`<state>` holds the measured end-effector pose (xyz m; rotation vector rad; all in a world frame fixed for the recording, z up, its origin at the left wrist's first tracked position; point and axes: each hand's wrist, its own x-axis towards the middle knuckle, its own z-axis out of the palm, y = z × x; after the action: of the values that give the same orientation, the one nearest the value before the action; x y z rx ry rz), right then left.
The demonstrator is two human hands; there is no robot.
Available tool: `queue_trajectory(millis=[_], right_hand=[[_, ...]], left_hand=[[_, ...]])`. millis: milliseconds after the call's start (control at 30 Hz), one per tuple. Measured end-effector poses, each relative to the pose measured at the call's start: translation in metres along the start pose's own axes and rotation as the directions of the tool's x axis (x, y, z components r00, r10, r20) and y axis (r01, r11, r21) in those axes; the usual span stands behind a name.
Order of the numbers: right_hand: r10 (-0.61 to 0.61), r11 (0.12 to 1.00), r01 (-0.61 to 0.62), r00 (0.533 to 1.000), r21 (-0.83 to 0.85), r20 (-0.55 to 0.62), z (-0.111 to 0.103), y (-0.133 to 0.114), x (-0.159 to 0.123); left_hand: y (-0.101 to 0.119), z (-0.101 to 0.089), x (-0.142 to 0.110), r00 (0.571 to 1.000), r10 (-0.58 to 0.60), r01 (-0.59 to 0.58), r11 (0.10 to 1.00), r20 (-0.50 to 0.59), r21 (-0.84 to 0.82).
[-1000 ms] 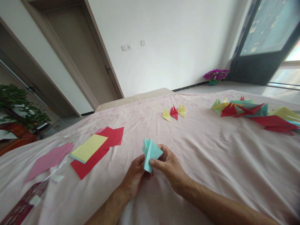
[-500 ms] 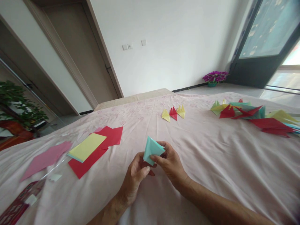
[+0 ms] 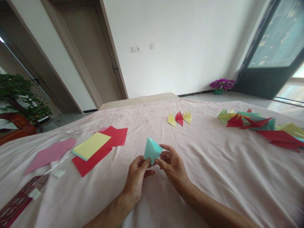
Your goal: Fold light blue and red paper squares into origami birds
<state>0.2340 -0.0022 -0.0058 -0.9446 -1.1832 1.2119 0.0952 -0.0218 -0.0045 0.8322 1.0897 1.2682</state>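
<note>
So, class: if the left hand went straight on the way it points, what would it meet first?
The folded turquoise paper, which the left hand is pinching; what lies in line beyond that is hard to judge, as depth is unclear.

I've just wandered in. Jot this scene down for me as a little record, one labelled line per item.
Left hand: thumb on the front of the folded turquoise paper
Right hand: fingers at its right side
Left: pink sheet; yellow sheet over red sheets
Ahead: three small folded shapes, yellow, red, yellow
Right: more folded papers
Tablecloth: pale pink, wrinkled
</note>
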Motion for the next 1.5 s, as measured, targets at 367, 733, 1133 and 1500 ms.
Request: queue_trajectory(millis=[367, 733, 1133, 1500], right_hand=[[-0.392, 0.828, 0.343, 0.920, -0.443, -0.020, -0.004, -0.005, 0.000], [-0.502, 0.667, 0.550, 0.830, -0.502, 0.243, -0.011, -0.011, 0.001], [-0.444, 0.681, 0.587, 0.806, -0.437, 0.391, -0.009, -0.027, 0.004], [-0.391, 0.476, 0.610, 0.792, -0.634, 0.468, -0.011, -0.045, 0.017]], left_hand=[[0.005, -0.005, 0.011, 0.997, -0.073, 0.070, 0.979, -0.009, -0.191], [0.004, -0.009, 0.015, 0.995, -0.048, 0.066, 0.977, 0.088, -0.205], [0.010, -0.013, 0.015, 0.984, -0.041, 0.082, 0.970, 0.175, -0.230], [0.010, -0.016, 0.015, 0.988, -0.023, 0.056, 0.975, 0.151, -0.215]])
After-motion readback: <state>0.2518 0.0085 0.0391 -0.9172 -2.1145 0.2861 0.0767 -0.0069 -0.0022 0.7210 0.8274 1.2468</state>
